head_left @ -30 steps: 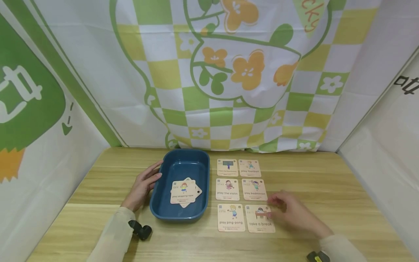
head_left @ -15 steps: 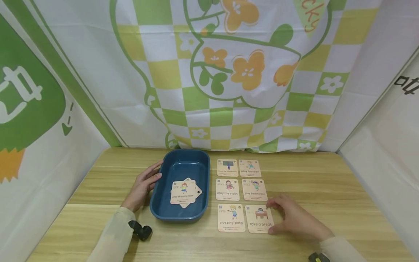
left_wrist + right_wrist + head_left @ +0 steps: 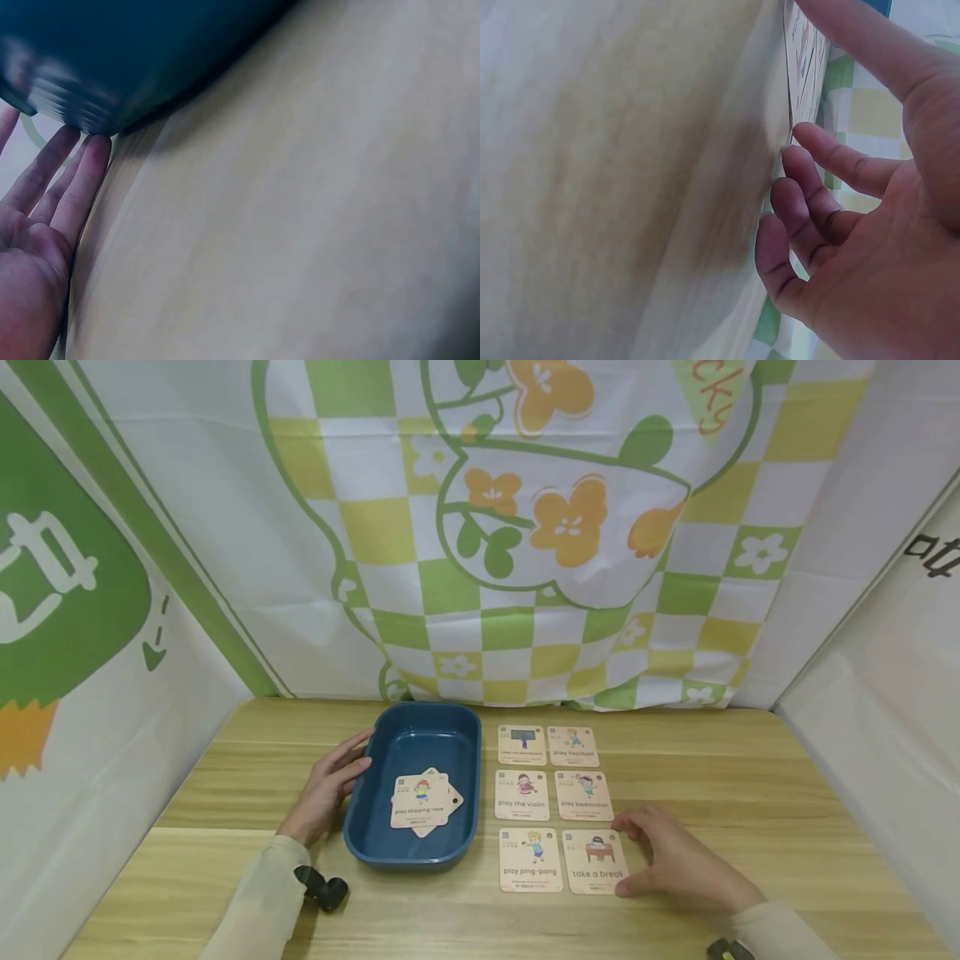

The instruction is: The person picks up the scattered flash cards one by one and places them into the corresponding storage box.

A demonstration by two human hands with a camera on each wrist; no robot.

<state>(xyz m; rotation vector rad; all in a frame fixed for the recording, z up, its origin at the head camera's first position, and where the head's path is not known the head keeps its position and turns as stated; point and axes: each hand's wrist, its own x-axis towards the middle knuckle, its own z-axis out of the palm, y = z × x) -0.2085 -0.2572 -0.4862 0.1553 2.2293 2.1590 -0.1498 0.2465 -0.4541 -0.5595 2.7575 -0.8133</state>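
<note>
My left hand point(image 3: 326, 789) rests against the left side of a dark blue tray point(image 3: 468, 793), its fingers extended along the wall. In the left wrist view the fingertips point(image 3: 96, 144) meet the tray's outer side. Inside the tray lies a small pile of cards, a "play skipping rope" card point(image 3: 418, 802) on top. My right hand point(image 3: 671, 860) holds the right-hand corners of the "take a break" card point(image 3: 596, 862), which lies on the table. Its thumb is at the lower corner and its index finger at the upper one; the other fingers are curved in the right wrist view.
Left of that card lies a "play ping-pong" card point(image 3: 530, 860). Behind them are "play the violin" point(image 3: 522, 795) and "play badminton" cards point(image 3: 583, 796), then a blackboard card point(image 3: 521, 745) and a "play football" card point(image 3: 573, 747). A patterned cloth point(image 3: 562, 635) hangs behind the wooden table point(image 3: 712, 760).
A second ago the right hand's thumb and finger lay higher, across the right side of the "take a break" card; the thumb has moved down to its lower corner. Left hand and tray have stayed put.
</note>
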